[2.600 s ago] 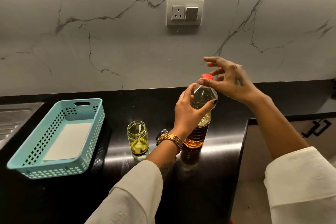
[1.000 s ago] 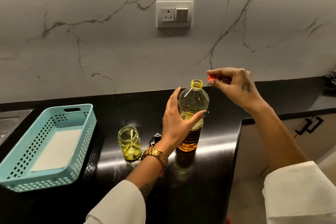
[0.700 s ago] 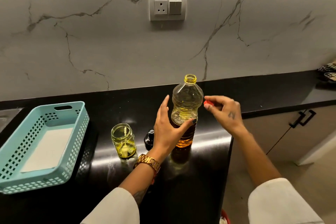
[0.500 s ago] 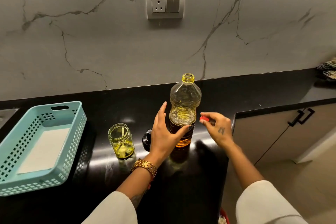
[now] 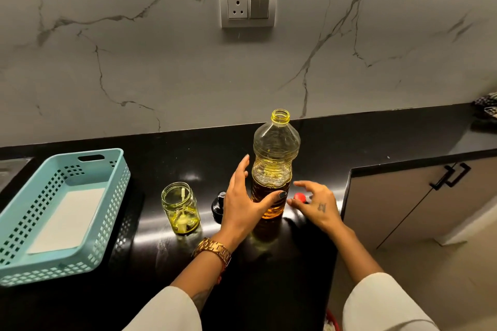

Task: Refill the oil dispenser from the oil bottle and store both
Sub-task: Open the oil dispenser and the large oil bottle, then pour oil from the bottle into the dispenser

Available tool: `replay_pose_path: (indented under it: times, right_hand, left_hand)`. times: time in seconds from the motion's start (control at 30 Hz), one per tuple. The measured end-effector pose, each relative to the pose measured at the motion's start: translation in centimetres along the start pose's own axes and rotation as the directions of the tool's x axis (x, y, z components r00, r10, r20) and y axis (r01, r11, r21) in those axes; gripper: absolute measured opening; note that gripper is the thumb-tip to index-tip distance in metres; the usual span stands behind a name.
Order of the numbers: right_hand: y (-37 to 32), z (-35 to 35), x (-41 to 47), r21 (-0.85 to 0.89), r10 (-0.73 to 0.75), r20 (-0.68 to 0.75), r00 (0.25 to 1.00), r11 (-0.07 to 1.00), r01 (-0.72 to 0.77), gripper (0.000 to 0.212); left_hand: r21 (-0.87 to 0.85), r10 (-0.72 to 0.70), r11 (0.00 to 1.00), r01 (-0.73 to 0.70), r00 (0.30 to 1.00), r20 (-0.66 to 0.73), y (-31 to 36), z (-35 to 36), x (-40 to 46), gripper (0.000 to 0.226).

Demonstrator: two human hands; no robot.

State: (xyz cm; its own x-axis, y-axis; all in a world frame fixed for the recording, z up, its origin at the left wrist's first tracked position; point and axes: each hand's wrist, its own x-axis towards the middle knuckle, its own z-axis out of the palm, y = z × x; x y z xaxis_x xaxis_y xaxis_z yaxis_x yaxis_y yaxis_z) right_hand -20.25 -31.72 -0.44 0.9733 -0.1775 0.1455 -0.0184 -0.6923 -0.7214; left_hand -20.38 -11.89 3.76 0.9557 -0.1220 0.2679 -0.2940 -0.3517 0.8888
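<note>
Standing between fingers point(image 5: 243, 169) — oil bottle point(image 5: 273, 166)

Black counter point(image 5: 269, 271) under my arms: teal basket point(image 5: 64, 212) far left, open jar point(image 5: 180, 208) near the middle, dark pump top point(image 5: 218, 207) just right of it, oil bottle point(image 5: 273, 169) upright and uncapped, red cap point(image 5: 299, 197) beside its base.
</note>
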Motion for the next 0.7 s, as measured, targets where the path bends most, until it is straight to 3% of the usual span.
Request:
replay_pose_path:
  times: [0.17, 0.27, 0.47, 0.57, 0.7]
  right_hand:
    - [-4.5, -2.8, -0.4, 0.412, -0.06, 0.023, 0.998, 0.91, 0.046, 0.072]
    - [-7.5, -3.2, -0.6, 0.54, -0.143, 0.066, 0.988, 0.837, 0.085, 0.087]
    - [-10.4, -1.4, -0.2, 0.518, -0.058, -0.024, 0.998, 0.853, 0.062, 0.115]
    - [-10.9, -0.4, -0.1, 0.512, -0.014, -0.106, 0.994, 0.857, 0.067, 0.106]
    - [-11.5, 0.3, 0.1, 0.508, 0.022, -0.18, 0.983, 0.858, 0.074, 0.104]
  left_hand:
    - [-0.032, 0.079, 0.996, -0.08, 0.996, -0.042, 1.2, -1.2, -0.4, 0.095]
    - [-0.029, 0.135, 0.99, -0.139, 0.984, -0.112, 1.7, -2.7, -0.7, 0.095]
    - [0.048, 0.172, 0.985, -0.165, 0.941, -0.292, 1.0, -6.8, -1.1, 0.086]
    - [0.118, 0.158, 0.986, -0.121, 0.906, -0.392, -0.5, -8.8, -1.2, 0.088]
    - [0.115, 0.02, 0.993, 0.034, 0.9, -0.435, -3.2, -10.3, -2.0, 0.096]
